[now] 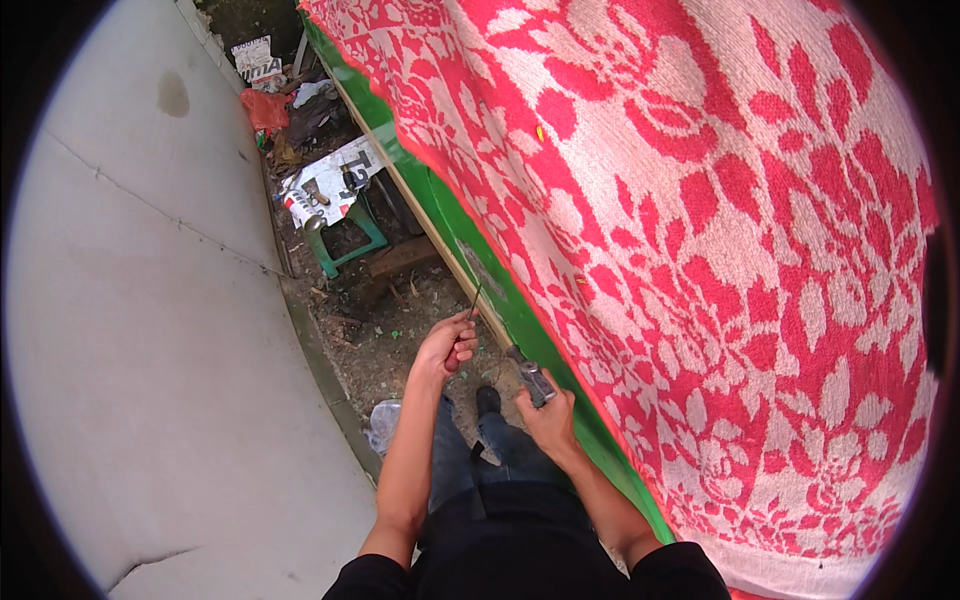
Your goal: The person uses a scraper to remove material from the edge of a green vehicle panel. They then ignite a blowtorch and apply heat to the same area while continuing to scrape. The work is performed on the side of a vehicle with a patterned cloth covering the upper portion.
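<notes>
My left hand (pixel 447 345) is closed around a thin dark rod-like tool (pixel 476 298) whose tip points up toward the wooden edge strip (pixel 420 195) of a green board (pixel 455 225). My right hand (pixel 548 420) grips a grey metal tool (pixel 535 378) held against the same green edge, just below the left hand. A large red and white floral cloth (pixel 700 230) covers the board's top and hangs over its side.
A pale concrete slab (pixel 150 330) fills the left. Between it and the board runs a dirt strip with a green stool (pixel 345 235), printed paper (pixel 330 185), red plastic litter (pixel 265 107) and a crumpled plastic bag (pixel 383 425). My dark shoe (pixel 488 400) stands on the dirt.
</notes>
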Demonstrator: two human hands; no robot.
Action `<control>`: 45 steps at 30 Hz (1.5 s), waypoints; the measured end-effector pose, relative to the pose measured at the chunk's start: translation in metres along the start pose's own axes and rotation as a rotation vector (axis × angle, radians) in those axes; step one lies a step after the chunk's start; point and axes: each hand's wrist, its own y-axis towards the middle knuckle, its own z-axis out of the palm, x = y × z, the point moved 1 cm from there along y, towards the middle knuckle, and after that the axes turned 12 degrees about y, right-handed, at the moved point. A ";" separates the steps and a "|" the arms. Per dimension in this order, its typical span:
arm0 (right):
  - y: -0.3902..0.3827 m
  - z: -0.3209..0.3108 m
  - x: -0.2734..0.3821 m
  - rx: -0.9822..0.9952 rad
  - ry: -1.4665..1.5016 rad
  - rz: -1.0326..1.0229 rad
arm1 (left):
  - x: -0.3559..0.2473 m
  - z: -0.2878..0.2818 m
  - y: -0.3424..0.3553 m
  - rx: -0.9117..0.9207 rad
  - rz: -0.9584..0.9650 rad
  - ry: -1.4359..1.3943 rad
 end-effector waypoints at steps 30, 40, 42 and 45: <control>-0.005 0.006 0.000 0.028 0.058 -0.068 | 0.010 0.038 0.018 -0.127 0.102 -0.149; -0.002 0.008 0.001 0.053 0.036 -0.082 | 0.010 0.039 0.019 -0.148 0.118 -0.118; -0.002 0.008 0.006 0.071 0.003 -0.095 | 0.010 0.038 0.021 -0.148 0.120 -0.125; -0.003 0.007 0.013 0.116 -0.006 -0.166 | 0.009 0.041 0.024 -0.175 0.114 -0.106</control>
